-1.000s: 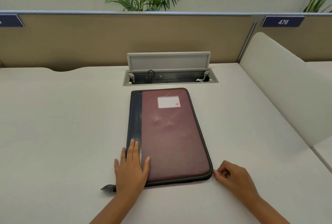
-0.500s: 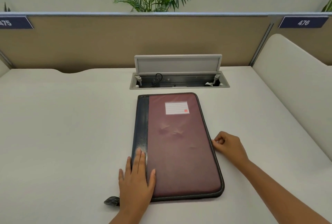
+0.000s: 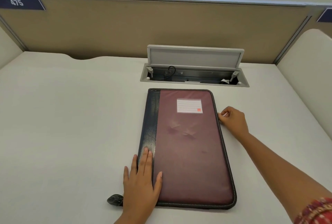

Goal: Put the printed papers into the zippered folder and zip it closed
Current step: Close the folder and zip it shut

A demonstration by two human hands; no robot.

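One legible marking: the number "475" in white figures on a dark blue nameplate [image 3: 20, 3] fixed at the upper left of the desk partition [image 3: 143, 26]. A second dark blue plate [image 3: 324, 15] at the partition's right edge is cut off; nothing on it can be read. The zippered folder [image 3: 186, 148] carries a white ruled label [image 3: 189, 105] with a small red square; its lines are blank.
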